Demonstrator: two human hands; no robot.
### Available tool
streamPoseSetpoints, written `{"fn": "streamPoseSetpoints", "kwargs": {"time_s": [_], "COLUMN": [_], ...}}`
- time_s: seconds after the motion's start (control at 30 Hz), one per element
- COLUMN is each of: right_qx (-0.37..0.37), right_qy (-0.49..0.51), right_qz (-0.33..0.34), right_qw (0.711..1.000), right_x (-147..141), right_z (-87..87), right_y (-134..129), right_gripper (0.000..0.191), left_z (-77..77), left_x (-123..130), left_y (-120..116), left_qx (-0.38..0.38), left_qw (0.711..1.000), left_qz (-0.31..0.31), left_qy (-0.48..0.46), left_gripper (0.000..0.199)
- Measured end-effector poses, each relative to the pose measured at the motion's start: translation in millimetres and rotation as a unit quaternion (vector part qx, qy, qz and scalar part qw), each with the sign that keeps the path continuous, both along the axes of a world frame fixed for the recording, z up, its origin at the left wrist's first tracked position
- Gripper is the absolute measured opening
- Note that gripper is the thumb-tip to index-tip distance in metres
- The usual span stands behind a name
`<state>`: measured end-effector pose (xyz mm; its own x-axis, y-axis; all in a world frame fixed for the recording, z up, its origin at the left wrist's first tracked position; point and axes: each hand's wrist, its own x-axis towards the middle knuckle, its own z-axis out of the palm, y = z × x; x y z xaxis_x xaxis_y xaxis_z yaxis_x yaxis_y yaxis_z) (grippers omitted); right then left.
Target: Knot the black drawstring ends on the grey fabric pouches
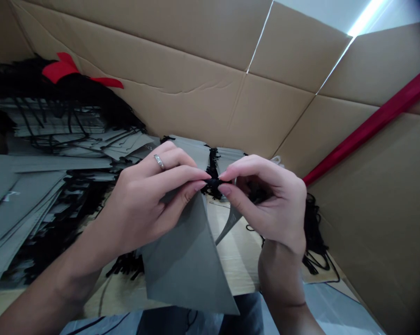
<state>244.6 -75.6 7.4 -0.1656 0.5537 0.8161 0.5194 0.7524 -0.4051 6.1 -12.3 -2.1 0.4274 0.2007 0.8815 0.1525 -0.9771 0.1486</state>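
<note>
My left hand (154, 190), with a ring on one finger, pinches one end of a short stretch of black cord (214, 182) between thumb and forefinger. Close beside it, my right hand (272, 200) pinches the same cord between thumb and fingertip, and its other fingers curl inward. From under my left hand hangs a grey card sheet (189, 260), its lower corner past the table edge. A second grey flap (230, 223) with faint pale print slants below my right hand. How the cord joins the grey pieces is hidden by my fingers.
Stacks of grey sheets with black cords (52, 195) fill the left side. A black cord bundle (91, 93) with a red strip (61, 69) lies on top. More black cords (314, 232) lie at right. Cardboard walls (196, 70) enclose the wooden table (244, 260); a red band (366, 125) crosses at right.
</note>
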Motion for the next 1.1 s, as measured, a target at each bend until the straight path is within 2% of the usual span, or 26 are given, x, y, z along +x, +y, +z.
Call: {"fn": "streamPoseSetpoints", "kwargs": {"time_s": [0.13,0.33,0.47,0.6,0.8,1.0,1.1], "right_qx": [-0.002,0.14,0.18,0.159,0.123,0.079,0.065], "right_qy": [0.008,-0.009,-0.054,-0.058,-0.062,-0.05,-0.057], "right_qz": [0.005,-0.085,-0.076,-0.069,-0.078,-0.092,-0.087], "right_qw": [1.0,0.987,0.979,0.983,0.987,0.991,0.992], "right_x": [-3.2,-9.8,-10.8,-12.7,-16.2,-16.8,-15.9], "right_z": [-4.2,-2.9,-1.5,-2.6,-3.0,-1.2,-0.2], "right_y": [1.9,5.0,5.4,3.9,-0.6,-6.0,-8.3], "right_gripper": [0.024,0.017,0.019,0.029,0.029,0.022,0.021], "left_z": [-2.1,-5.2,-6.9,-5.6,-3.5,-5.3,-5.5], "left_x": [2.9,5.4,5.8,5.3,6.3,6.7,6.2], "left_y": [-0.9,-5.0,-5.4,-4.5,-2.4,-6.9,-7.5], "left_qx": [0.016,-0.007,0.009,0.028,0.059,0.011,0.016], "left_qw": [1.0,0.999,0.998,0.998,0.997,0.999,1.0], "left_qz": [0.009,0.029,0.036,0.051,0.045,0.033,0.018], "left_qy": [-0.013,-0.038,-0.041,-0.024,0.001,-0.025,-0.019], "left_gripper": [0.02,0.018,0.018,0.016,0.017,0.021,0.023]}}
